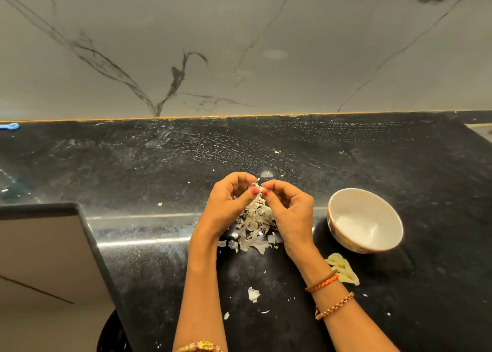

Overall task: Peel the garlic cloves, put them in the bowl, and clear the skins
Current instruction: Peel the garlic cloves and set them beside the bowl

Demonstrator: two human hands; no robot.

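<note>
Glossy black stone counter (346,165), speckled and smeared. Polished grey marble wall (239,45), dark-veined. Smooth glazed ceramic bowl (383,213). Dry, papery garlic skins (255,226). Waxy, pale peeled cloves (343,269).

A black speckled worktop (165,266) is seen, dusted with pale flecks. On it a heap of garlic skins (254,226) is spread at the middle, with stray skin scraps (253,294) nearer the front edge. A white bowl (365,220) is set to the right, and peeled cloves (342,269) are laid just beside it.
</note>
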